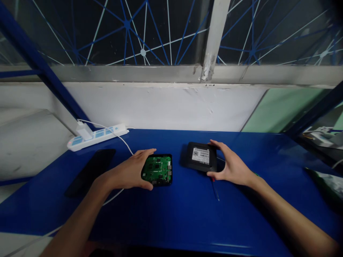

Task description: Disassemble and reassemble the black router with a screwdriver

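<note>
On the left, my left hand (131, 171) grips the edges of an open black case with a green circuit board (158, 169) inside, thumb at the near edge and fingers at the far edge. Metal ports show along the board's right side. My right hand (230, 164) is closed around the right side of a black plastic cover (202, 157) with a white printed label facing up. The cover is slightly tilted, its left side over a shadow on the table. Beside my right thumb lies a thin screwdriver (215, 189); its red part shows, while its handle is hidden.
A white power strip (99, 137) with a plugged-in charger stands at the back left of the blue table (171, 221). Its white cable (120, 139) runs behind my left hand. A black phone-like slab (91, 171) lies left. A bag-like item (327, 185) sits far right.
</note>
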Available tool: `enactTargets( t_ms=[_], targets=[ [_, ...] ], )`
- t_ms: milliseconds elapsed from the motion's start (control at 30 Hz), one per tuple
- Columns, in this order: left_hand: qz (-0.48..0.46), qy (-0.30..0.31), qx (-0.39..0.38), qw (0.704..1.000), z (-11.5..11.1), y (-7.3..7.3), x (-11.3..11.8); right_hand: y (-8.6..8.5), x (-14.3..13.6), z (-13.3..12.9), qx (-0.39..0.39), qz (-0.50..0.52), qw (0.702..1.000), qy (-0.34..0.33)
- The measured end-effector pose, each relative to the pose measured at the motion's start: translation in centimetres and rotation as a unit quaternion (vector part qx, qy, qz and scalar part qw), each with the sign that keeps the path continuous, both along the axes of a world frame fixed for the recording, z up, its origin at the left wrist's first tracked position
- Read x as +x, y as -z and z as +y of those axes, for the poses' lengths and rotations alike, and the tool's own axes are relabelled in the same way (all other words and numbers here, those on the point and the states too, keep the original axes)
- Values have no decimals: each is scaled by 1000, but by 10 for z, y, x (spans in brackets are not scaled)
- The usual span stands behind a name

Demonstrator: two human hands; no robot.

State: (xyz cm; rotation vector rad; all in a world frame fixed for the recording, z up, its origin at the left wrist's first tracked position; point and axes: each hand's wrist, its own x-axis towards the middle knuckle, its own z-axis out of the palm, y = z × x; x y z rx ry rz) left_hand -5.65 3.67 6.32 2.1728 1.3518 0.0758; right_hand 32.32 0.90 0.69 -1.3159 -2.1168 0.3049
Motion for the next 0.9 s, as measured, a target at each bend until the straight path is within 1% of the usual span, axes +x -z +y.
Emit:
enactTargets(
  t_ms=[167,300,400,500,567,633,733,800,900],
  targets=[
    [7,-5,-9,1000,-1,-7,-8,2,0,0,1,-4,1000,0],
    [3,-2,19,1000,0,-20,-14,2,-2,0,11,-7,1000,-6],
    [0,5,48,999,0,-30,-8,1,-3,0,16,-11,1000,-12],
    [-11,22,70,997,-3,-35,13,1,-5,-1,20,-11,1000,-18],
    [-19,39,79,996,-5,-33,35,1,-5,-1,22,-14,999,-23],
    [-23,83,99,991,-5,-26,59,1,-5,-1,23,-16,999,-26],
    [-33,168,138,976,-1,-12,93,2,-6,-2,23,-7,999,-27],
    [-43,197,158,967,4,-3,110,1,-7,-3,25,-1,999,-29],
    [-50,225,168,958,11,5,127,-1,-10,-5,27,2,999,-38]
  ],
)
